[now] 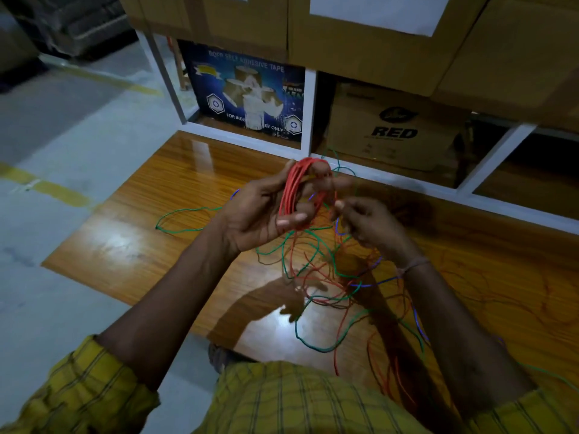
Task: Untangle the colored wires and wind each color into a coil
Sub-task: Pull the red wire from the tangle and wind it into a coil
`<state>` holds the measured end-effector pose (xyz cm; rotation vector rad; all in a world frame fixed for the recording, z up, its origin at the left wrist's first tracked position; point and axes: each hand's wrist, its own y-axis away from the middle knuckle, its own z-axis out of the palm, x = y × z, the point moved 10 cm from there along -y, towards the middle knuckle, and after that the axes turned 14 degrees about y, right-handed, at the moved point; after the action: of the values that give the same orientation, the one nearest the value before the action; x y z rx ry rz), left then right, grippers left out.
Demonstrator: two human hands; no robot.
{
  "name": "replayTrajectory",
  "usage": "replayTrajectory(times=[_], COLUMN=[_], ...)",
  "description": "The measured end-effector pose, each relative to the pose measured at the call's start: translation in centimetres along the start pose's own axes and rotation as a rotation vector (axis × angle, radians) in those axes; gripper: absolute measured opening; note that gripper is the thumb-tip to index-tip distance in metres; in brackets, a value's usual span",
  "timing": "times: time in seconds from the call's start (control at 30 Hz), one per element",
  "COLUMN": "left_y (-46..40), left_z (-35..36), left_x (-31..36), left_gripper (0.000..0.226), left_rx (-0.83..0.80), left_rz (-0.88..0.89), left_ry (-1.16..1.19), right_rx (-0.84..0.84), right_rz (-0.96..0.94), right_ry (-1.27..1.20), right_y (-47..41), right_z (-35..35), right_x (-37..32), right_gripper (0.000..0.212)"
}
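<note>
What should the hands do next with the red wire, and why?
Probably lay one more red turn on. The left hand holds the red coil, the right hand pinches the strand beside it, and loose red wire lies tangled with green wire on the wooden board.

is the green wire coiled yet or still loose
Still loose. The green wire lies spread in open loops on the wooden board, crossing red strands; only the red wire is wound, around the left hand.

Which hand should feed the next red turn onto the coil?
Right hand: it pinches the loose red strand beside the red coil. The left hand is occupied, with the coil wrapped round its fingers.
</note>
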<state>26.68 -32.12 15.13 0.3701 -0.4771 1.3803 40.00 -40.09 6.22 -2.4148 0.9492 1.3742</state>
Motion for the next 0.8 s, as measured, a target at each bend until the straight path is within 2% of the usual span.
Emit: replayTrajectory(times=[0.13, 0.23, 0.37, 0.47, 0.6, 0.7, 0.8], left_y=[-1.0, -1.5, -1.3, -0.7, 0.0, 0.4, 0.7], left_z=[-0.1, -1.5, -3.9, -5.5, -7.1, -8.4, -8.7], left_x=[1.2, 2.1, 3.7, 4.9, 6.4, 5.9, 4.1], left_gripper=[0.046, 0.041, 0.034, 0.029, 0.027, 0.024, 0.033], left_rx=[0.033, 0.19, 0.405, 0.564, 0.675, 0.646, 0.568], left_rz=[0.104, 0.238, 0.468, 0.542, 0.492, 0.386, 0.245], left_ry=[0.079, 0.044, -0.019, -0.239, -0.553, -0.782, -0.895], right_rx=[-0.128, -0.255, -0.421, -0.421, -0.353, -0.289, -0.135], right_rz=[-0.044, -0.064, -0.084, -0.034, -0.127, -0.234, -0.312], right_ry=[0.151, 0.178, 0.129, 0.066, -0.011, -0.025, -0.029], right_y=[2.7, 4.5, 6.2, 6.3, 6.0, 6.6, 6.7], right_z=[2.9, 4.3, 5.2, 4.4, 1.6, -0.2, -2.7], right_x=[-2.1, -3.8, -5.3, -5.1, -6.3, -9.1, -12.3], right_gripper=[0.029, 0.023, 0.031, 0.021, 0.013, 0.017, 0.019])
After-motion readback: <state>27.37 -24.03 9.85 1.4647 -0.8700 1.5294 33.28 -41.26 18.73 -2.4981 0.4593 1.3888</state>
